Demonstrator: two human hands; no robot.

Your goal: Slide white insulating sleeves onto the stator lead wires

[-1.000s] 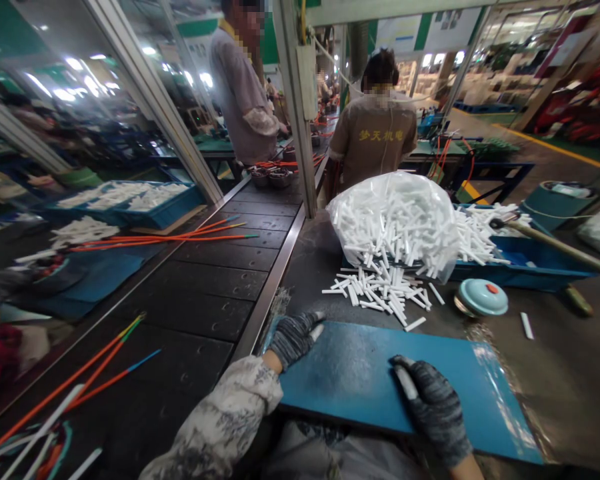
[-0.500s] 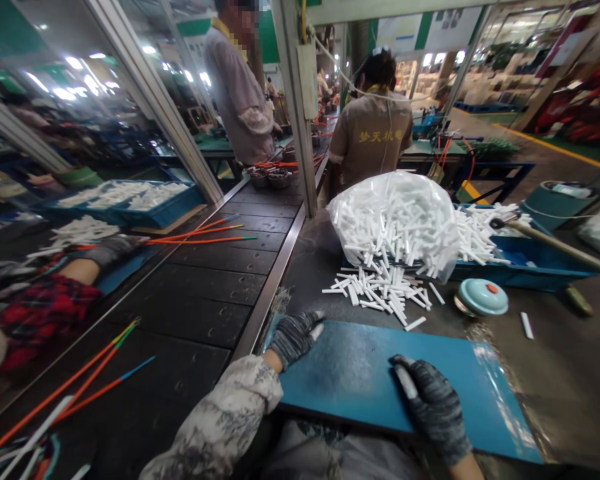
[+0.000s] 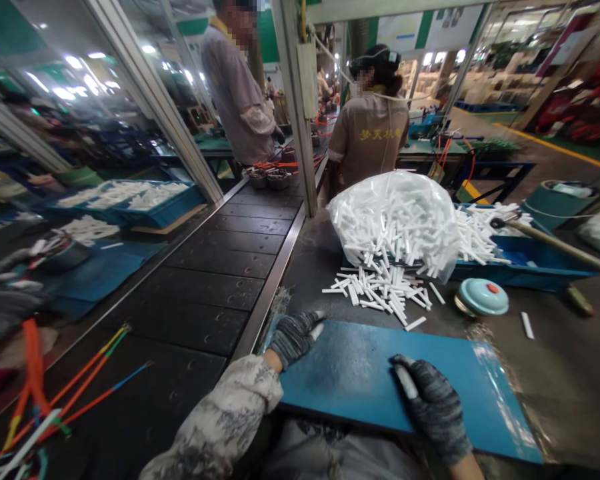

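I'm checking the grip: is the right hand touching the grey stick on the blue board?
Touching. The head view shows the right hand with gloved fingers closed around the grey stick, resting on the blue board.

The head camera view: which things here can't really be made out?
- White piece in the left hand: only its tip shows, the gloved fingers cover the rest.
- Grey piece in the right hand: mostly hidden in the glove.
- Blue tray: its contents are partly behind the bag of white tubes.
- Orange rods: cut off by the bottom-left edge and blurred.
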